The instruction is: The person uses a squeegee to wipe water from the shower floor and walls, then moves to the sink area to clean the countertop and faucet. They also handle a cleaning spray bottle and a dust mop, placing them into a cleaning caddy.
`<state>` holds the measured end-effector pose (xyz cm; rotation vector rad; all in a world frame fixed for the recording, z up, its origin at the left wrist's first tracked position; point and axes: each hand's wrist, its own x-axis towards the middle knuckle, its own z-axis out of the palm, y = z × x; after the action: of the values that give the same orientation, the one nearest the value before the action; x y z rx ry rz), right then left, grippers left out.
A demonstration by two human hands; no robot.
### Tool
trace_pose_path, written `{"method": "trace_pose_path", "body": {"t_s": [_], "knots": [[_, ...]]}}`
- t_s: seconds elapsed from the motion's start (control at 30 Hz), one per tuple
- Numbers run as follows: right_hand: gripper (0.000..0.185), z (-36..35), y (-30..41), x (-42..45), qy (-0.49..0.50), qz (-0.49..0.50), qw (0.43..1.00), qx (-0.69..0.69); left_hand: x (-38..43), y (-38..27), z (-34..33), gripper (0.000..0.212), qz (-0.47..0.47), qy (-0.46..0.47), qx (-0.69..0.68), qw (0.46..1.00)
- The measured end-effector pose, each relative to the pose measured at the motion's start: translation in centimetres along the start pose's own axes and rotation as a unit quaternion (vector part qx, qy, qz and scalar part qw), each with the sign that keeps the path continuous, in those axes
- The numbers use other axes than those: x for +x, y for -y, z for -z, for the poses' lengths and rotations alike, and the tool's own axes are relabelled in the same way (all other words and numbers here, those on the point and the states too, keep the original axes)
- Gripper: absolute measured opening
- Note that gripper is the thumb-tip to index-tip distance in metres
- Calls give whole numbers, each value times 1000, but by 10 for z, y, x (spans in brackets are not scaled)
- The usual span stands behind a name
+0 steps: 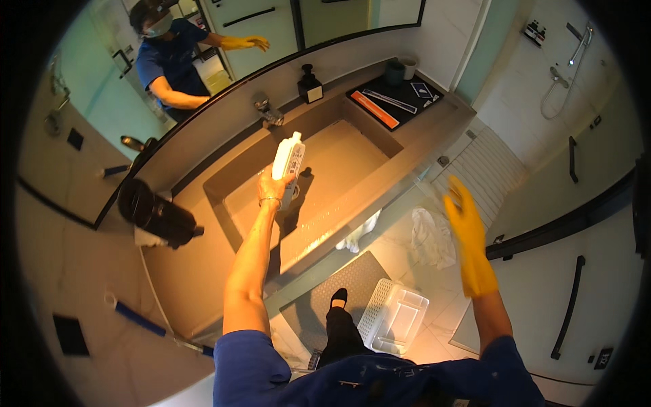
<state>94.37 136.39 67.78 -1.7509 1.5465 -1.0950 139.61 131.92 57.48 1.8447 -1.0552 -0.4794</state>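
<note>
My left hand (272, 188), bare and with a bracelet at the wrist, is closed around a white plastic bottle (288, 162) that bears writing. It holds the bottle over the wide stone sink basin (346, 147), in front of the chrome faucet (268, 112). My right hand (464, 216) wears a yellow rubber glove and is held out over the floor to the right of the counter. Its fingers are extended, and nothing shows in it. Water drops lie on the front edge of the counter.
A black soap dispenser (309, 86) stands behind the basin; a black tray (396, 104) holds toothbrush packets and cups. A black hair dryer (157, 213) is at left. White cloths (432, 236) and a plastic basket (399, 318) lie on the floor. A glass door with a black handle (568, 308) stands right.
</note>
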Motion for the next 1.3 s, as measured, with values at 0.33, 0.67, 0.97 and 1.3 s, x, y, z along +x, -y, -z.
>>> {"method": "trace_pose_path", "body": {"t_s": [0.33, 0.67, 0.97, 1.3], "knots": [[41, -155, -22, 151, 42, 51, 948, -310, 98, 17, -105, 47, 106, 90, 121, 983], [35, -165, -47, 176, -28, 40, 929, -366, 167, -65, -183, 51, 108, 129, 152, 974], [31, -151, -38, 188, -48, 54, 933, -352, 183, -59, -195, 51, 96, 136, 156, 974], [27, -156, -55, 193, -67, 60, 937, -337, 173, -43, -209, 53, -59, 187, 280, 940]]}}
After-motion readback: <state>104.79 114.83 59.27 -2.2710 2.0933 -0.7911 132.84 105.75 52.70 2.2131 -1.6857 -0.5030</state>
